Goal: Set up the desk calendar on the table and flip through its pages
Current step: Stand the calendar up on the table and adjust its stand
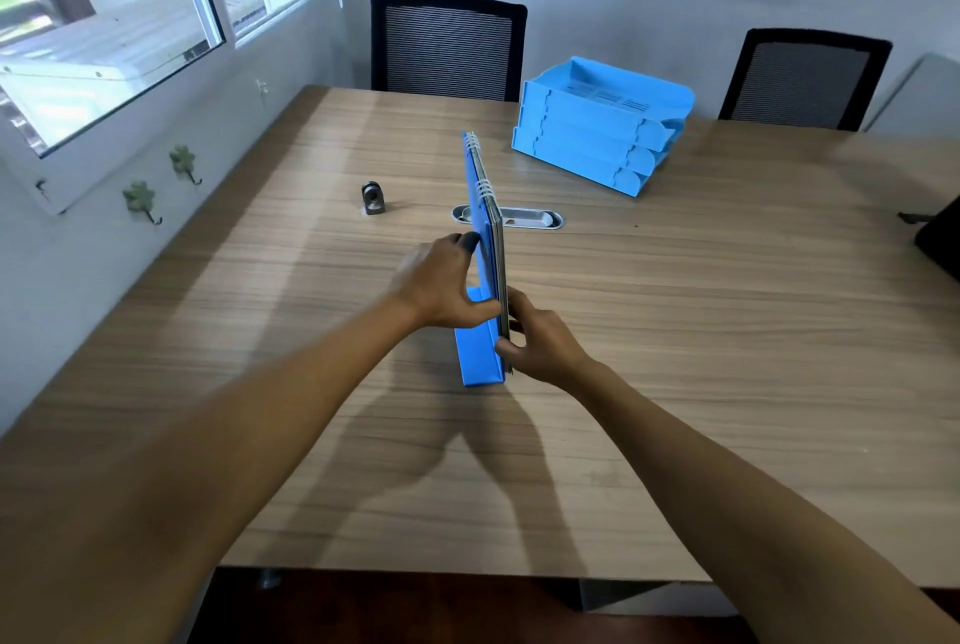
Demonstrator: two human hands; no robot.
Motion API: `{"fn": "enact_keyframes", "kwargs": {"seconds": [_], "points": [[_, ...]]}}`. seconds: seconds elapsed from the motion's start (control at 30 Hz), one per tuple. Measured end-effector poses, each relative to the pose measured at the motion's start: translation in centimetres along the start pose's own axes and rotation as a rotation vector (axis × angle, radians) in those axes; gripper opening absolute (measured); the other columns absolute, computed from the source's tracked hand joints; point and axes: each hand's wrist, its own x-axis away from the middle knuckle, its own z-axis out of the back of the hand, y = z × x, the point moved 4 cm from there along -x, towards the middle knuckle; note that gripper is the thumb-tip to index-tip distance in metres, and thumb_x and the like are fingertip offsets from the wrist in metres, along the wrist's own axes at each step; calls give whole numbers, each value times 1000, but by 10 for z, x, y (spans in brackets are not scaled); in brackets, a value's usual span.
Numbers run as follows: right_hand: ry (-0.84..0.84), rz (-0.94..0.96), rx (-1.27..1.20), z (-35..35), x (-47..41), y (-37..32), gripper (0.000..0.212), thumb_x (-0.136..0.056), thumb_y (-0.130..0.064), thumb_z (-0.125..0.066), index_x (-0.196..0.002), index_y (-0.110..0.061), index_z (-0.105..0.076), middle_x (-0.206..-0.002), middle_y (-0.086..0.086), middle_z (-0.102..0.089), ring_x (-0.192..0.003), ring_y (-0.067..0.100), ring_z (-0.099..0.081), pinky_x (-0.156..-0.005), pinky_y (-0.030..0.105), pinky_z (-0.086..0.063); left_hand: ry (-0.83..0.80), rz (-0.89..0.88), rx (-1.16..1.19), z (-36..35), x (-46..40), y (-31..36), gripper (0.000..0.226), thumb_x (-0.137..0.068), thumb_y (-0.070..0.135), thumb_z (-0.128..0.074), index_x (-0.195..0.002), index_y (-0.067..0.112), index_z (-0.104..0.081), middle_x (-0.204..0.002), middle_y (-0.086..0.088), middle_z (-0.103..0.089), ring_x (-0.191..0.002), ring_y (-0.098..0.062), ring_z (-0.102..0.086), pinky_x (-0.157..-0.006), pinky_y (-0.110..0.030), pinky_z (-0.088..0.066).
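Observation:
A blue desk calendar (483, 207) with white spiral rings stands on edge above the middle of the wooden table (727, 331), seen nearly edge-on. Its blue base flap (478, 357) folds out to the left near the tabletop. My left hand (441, 285) grips the calendar's left face, thumb at its near edge. My right hand (540, 337) pinches the near lower corner of the pages from the right side.
A stack of blue letter trays (597, 124) sits at the back of the table. A small grey metal object (373, 199) stands to the left of an oval cable grommet (535, 218). Two black mesh chairs (447, 46) stand behind the table. A dark object (940, 238) lies at the right edge.

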Motion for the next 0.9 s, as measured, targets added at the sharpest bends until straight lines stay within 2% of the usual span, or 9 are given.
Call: {"fn": "enact_keyframes", "kwargs": {"seconds": [0.17, 0.27, 0.33, 0.43, 0.53, 0.63, 0.77, 0.9], "points": [[48, -21, -23, 1, -3, 2, 70, -83, -17, -63, -145, -19, -30, -128, 9, -63, -110, 25, -65, -84, 29, -52, 42, 48, -29, -3, 0, 3, 86, -57, 69, -50, -126, 18, -51, -101, -2, -66, -83, -19, -64, -64, -31, -53], [63, -20, -22, 1, -5, 3, 69, -82, -16, -63, -144, -20, -32, -120, 8, -67, -104, 25, -66, -85, 35, -56, 48, 100, -13, -4, 1, 2, 85, -58, 69, -52, -124, 16, -50, -87, 2, -58, -75, -21, -61, -57, -29, -46], [70, -15, -10, 1, -6, 3, 67, -81, -16, -62, -142, -20, -34, -107, 8, -69, -94, 26, -67, -82, 40, -57, 57, 133, 0, -4, 2, 0, 88, -56, 70, -53, -124, 14, -47, -83, 2, -54, -72, -23, -59, -57, -29, -43], [73, -5, -10, 1, -8, 1, 65, -80, -15, -61, -140, -19, -37, -83, 4, -64, -76, 24, -63, -74, 40, -56, 62, 161, 76, -7, 4, -2, 95, -54, 69, -54, -130, 14, -42, -99, -5, -65, -87, -24, -65, -66, -36, -55], [109, -8, -2, 2, -10, 0, 63, -78, -13, -61, -137, -18, -40, -72, 3, -59, -68, 24, -60, -67, 37, -52, 88, 169, 163, -9, 5, 1, 92, -54, 65, -57, -131, 16, -41, -109, -5, -66, -94, -25, -67, -72, -41, -58], [156, -23, 5, 0, -10, -1, 59, -77, -14, -62, -133, -18, -44, -68, 7, -59, -64, 27, -60, -61, 36, -50, 84, 159, 188, -11, 0, 4, 91, -56, 62, -58, -131, 14, -39, -111, -7, -66, -96, -26, -68, -71, -40, -59], [205, -23, 4, -2, -11, 0, 52, -78, -14, -63, -128, -15, -48, -74, 11, -67, -66, 29, -64, -62, 40, -52, 68, 156, 227, -14, -5, 5, 89, -58, 59, -60, -131, 13, -38, -109, -10, -66, -95, -29, -69, -69, -40, -60], [247, -37, 15, -4, -12, -1, 56, -80, -14, -61, -134, -14, -46, -75, 11, -69, -67, 28, -63, -61, 33, -46, 51, 163, 249, -14, -9, 3, 86, -57, 57, -62, -128, 13, -41, -109, -9, -65, -95, -29, -68, -71, -41, -60]]}}
